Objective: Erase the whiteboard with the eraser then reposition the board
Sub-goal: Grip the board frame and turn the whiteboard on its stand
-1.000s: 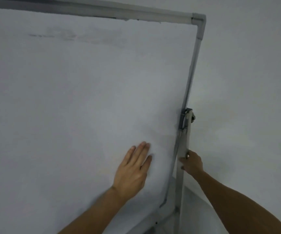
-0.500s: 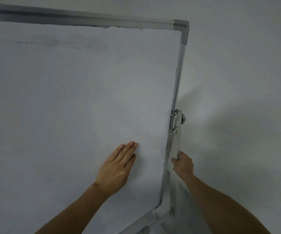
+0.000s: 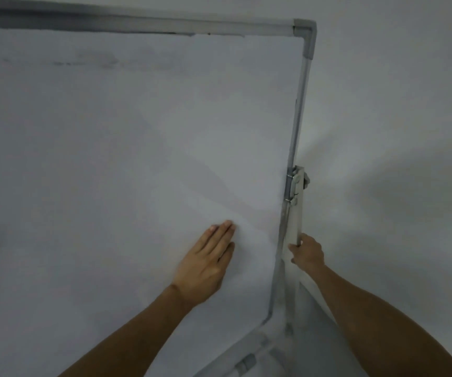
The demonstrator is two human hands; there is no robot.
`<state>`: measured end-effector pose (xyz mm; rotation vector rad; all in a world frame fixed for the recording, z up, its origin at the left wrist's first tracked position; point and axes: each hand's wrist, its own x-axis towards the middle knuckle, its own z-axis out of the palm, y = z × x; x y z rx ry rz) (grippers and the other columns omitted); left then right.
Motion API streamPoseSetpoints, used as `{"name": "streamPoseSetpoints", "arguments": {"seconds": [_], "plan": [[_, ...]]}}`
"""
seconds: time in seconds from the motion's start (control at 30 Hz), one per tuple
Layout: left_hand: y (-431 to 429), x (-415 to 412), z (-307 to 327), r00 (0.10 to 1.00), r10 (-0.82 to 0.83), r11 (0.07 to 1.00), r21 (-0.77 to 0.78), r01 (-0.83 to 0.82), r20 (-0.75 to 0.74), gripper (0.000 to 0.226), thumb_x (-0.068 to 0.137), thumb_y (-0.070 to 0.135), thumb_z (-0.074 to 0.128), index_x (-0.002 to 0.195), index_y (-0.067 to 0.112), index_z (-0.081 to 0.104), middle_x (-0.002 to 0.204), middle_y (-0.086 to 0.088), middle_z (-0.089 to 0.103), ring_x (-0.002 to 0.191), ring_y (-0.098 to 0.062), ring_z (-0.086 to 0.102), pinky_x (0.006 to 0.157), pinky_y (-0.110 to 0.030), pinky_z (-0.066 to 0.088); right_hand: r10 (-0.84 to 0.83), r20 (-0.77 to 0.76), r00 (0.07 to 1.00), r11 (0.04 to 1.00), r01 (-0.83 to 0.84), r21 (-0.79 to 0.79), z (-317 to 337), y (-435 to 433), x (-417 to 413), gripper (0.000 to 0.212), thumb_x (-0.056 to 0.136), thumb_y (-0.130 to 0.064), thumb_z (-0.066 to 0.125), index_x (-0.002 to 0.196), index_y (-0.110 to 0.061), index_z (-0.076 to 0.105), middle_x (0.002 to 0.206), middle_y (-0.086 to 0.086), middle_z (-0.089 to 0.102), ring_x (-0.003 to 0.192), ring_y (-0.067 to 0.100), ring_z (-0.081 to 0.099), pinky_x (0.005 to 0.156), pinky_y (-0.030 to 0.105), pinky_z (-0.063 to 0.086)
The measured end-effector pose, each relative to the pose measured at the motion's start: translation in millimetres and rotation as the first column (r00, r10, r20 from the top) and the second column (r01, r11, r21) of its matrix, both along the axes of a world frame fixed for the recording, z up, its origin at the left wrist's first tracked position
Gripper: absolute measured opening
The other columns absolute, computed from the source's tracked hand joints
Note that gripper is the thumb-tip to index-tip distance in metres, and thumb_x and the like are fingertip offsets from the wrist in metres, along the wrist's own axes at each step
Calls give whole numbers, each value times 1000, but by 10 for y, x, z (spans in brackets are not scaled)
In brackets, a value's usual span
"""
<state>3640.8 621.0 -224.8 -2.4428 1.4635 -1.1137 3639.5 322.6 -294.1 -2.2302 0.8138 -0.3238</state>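
In the upper left of the frame a faint grey smear (image 3: 97,61) lies across the whiteboard (image 3: 110,172), which fills most of the picture and looks otherwise wiped. If that streak counts as leftover marker, moving the board now would leave the erasing unfinished. The eraser is not in view.

Lower centre, the left hand (image 3: 205,265) lies flat on the board face, its fingers (image 3: 223,232) straight and together, holding nothing. A flat palm on a slick surface gives little purchase, so it could slide rather than steer, or tip the panel if it swings on its mount.

Right of centre, the board's metal frame (image 3: 299,118) meets a pivot bracket (image 3: 295,186) on the stand post (image 3: 292,235). If that bracket is loose, I judge a push could make the panel rotate suddenly.

Just below the bracket, the right hand (image 3: 307,253) grips the post, fingers (image 3: 294,247) curled round it close beside the frame's edge. A swinging panel could pinch them in that narrow gap.

At the lower right of centre, the tray (image 3: 246,360) and the stand's foot are barely visible, so a snagged leg could go unnoticed. The wall (image 3: 396,131) on the right looks near, and a careless shove might knock the top corner against it.
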Motion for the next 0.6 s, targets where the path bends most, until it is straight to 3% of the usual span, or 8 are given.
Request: {"name": "streamPoseSetpoints", "arguments": {"seconds": [0.13, 0.27, 0.4, 0.6], "plan": [[99, 357, 38, 998, 66, 998, -7, -66, 12, 38, 82, 5, 45, 113, -3, 66, 142, -24, 45, 138, -39, 33, 119, -46, 15, 78, 13, 997, 997, -78, -20, -1, 82, 435, 19, 88, -26, 63, 97, -10, 56, 103, 17, 68, 89, 36, 68, 80, 47, 55], [216, 592, 74, 983, 180, 984, -7, -180, 19, 38, 79, 7, 48, 111, -3, 67, 142, -21, 47, 138, -36, 35, 119, -46, 16, 154, 44, 987, 988, -153, -29, -46, 190, 813, 24, 88, -28, 63, 99, -7, 59, 100, 18, 69, 85, 37, 69, 78, 48, 56], [221, 620, 61, 937, 350, 936, -41, -350, -4, 36, 72, 6, 58, 105, 0, 68, 143, -20, 46, 139, -35, 34, 115, -51, 23, 270, 82, 959, 963, -268, -40, -112, 294, 1041, 16, 88, -26, 63, 87, -11, 56, 89, 17, 69, 77, 37, 69, 71, 48, 57], [126, 445, -11, 848, 528, 845, -74, -529, -34, 37, 72, 9, 51, 103, 2, 70, 141, -20, 48, 137, -37, 34, 112, -57, 25, 458, 66, 887, 881, -443, -166, -169, 321, 1085, 22, 86, -28, 64, 79, -14, 48, 73, 14, 67, 68, 33, 66, 63, 41, 55]]}}
